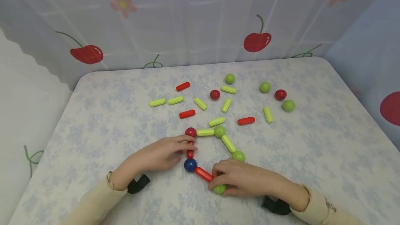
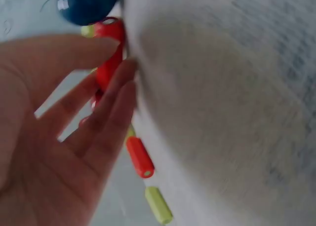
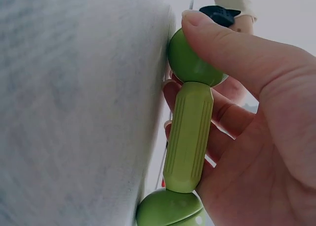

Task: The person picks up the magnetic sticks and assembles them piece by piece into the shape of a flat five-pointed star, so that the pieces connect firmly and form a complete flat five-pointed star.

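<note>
Ring of balls and rods (image 1: 229,144), flat on the patterned tabletop (image 1: 109,114) between both hands! On my feed the left hand (image 1: 159,152) is relaxed, fingers nearly straight across a red rod (image 1: 190,154); the right hand (image 1: 242,178) curls, thumb and fingers gripping a green ball (image 1: 219,189). Five corners, I count: three green, one red, one blue. And my right wrist view catches a green rod (image 3: 187,137) the head camera can't see! Loose rods (image 1: 186,114) lie beyond.

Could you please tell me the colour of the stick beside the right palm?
The stick is light yellowish green; it shows best in the right wrist view.
</note>
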{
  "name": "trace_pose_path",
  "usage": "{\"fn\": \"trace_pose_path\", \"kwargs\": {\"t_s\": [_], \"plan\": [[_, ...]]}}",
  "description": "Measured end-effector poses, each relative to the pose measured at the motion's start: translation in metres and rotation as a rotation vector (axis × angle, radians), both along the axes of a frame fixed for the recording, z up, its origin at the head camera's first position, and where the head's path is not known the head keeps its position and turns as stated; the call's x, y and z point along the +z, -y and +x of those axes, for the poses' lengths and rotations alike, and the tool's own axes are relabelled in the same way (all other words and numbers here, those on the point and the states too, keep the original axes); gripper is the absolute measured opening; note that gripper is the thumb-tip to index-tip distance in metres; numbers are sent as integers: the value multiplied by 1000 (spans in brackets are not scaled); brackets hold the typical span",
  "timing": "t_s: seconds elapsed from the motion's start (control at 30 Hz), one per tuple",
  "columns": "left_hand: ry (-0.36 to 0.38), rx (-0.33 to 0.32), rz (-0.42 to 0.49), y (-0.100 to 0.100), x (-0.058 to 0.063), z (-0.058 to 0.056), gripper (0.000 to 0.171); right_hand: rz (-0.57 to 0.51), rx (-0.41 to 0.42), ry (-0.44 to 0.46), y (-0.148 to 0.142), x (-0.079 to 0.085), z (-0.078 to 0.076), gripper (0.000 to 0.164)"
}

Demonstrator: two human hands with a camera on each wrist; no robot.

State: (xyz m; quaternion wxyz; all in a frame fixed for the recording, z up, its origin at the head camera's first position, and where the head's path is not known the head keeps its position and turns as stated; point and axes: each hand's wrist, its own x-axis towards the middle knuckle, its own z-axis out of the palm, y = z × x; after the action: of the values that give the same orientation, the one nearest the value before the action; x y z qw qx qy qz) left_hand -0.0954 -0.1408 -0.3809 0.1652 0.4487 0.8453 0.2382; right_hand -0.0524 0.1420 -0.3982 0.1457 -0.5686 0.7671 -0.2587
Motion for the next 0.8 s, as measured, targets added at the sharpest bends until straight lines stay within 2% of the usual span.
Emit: {"fn": "trace_pose_path", "kwargs": {"t_s": [0.13, 0.23, 0.5, 0.63, 0.7, 0.8], "plan": [[-168, -36, -20, -10, -4, -5, 27, -8, -9, 7, -1, -1, 2, 32], [-208, -46, -28, -13, -4, -6, 24, -14, -10, 1, -2, -1, 2, 32], [-196, -54, -17, -12, 0, -8, 24, 0, -11, 3, -5, 1, 0, 35], [-196, -35, -34, -11, 1, -5, 25, 9, -15, 2, -4, 3, -1, 34], [-168, -19, -54, -9, 4, -1, 28, 13, -24, -12, -2, 3, -1, 33], [-69, -4, -89, -3, 7, 9, 41, 15, -49, -43, 1, 3, -1, 34]]}}
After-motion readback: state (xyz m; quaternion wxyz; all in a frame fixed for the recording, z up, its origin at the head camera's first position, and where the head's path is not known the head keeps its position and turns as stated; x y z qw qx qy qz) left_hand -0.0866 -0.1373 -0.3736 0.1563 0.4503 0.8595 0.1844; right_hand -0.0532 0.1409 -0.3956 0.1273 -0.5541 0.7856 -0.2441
